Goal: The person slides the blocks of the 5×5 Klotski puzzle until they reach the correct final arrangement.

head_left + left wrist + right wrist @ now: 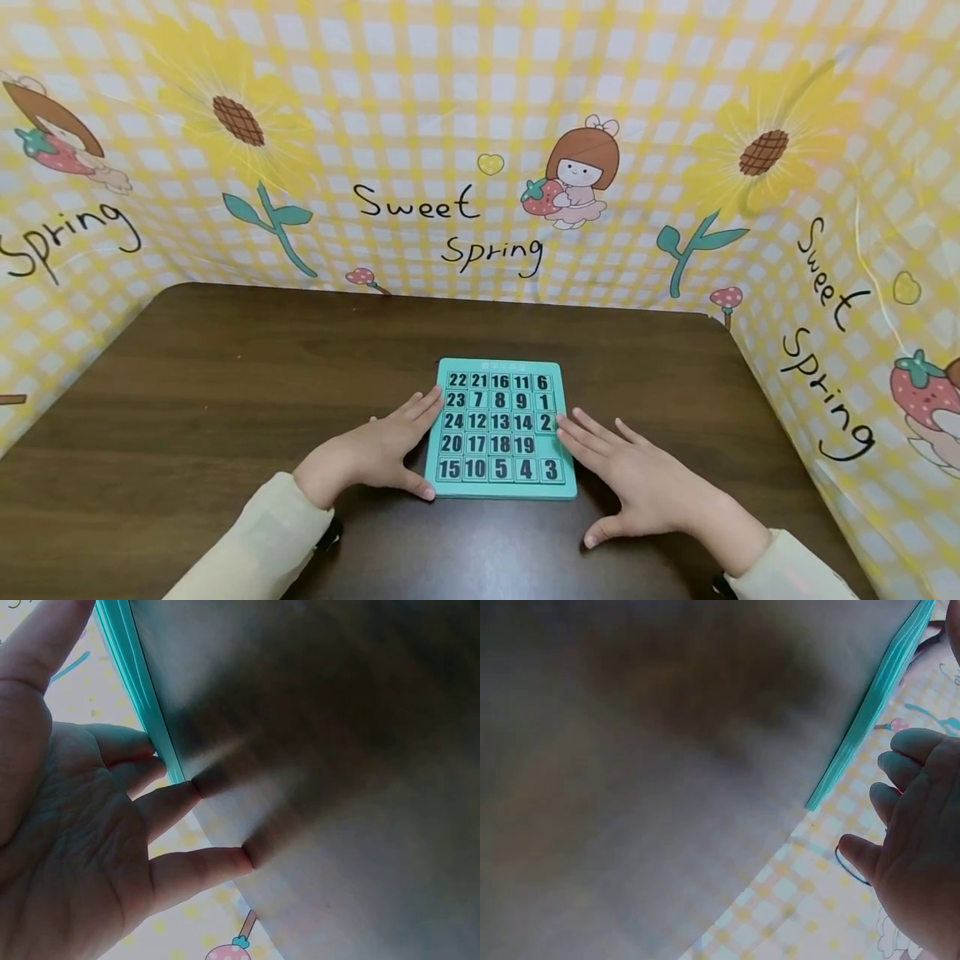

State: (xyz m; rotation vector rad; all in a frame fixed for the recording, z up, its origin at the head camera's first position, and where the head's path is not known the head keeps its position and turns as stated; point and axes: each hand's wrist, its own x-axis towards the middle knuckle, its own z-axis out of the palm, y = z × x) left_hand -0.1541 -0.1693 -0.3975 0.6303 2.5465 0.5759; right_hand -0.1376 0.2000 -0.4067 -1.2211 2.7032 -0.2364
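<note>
A turquoise sliding number puzzle point(501, 490) lies flat on the table, its tiles printed with black numbers. The gap in its grid is at the right end of the row that reads 20, 17, 18, 19. My left hand point(371, 450) rests along the left edge, with index fingertip and thumb tip at the frame. In the left wrist view its fingers stretch out beside the turquoise edge point(139, 682). On the other side, my right hand point(645, 487) has its fingertips at the right rim, by the tile marked 2 point(546, 422), thumb spread away from the board.
The dark wooden table point(285, 350) surrounds the puzzle. A yellow checked cloth point(420, 100) with flowers, cartoon figures and lettering rises behind the table and along both sides. Pale sleeves point(255, 542) cover both forearms.
</note>
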